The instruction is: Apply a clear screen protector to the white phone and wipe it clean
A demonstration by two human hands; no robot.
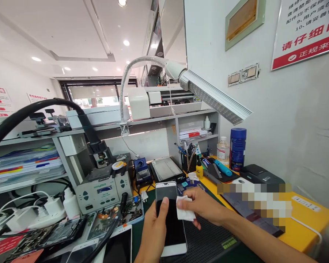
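Note:
A smartphone [176,233] with a white front frame and a dark screen is held upright, its screen towards me. My left hand [155,226] grips it from the left, the thumb lying across the glass. Beside the phone's right edge, my right hand [199,204] is closed on a folded white tissue [185,209]. The tissue overlaps the screen's right edge; whether it presses on the glass I cannot tell. Under both hands lies a dark perforated mat [205,241].
To the left stand a grey rework station [102,195] and a parts tray [135,210]. Another white-framed phone [119,244] lies near the front. A lamp [216,96] hangs overhead. A pen holder [188,162], a yellow bottle [199,170] and a blue can [238,149] stand behind.

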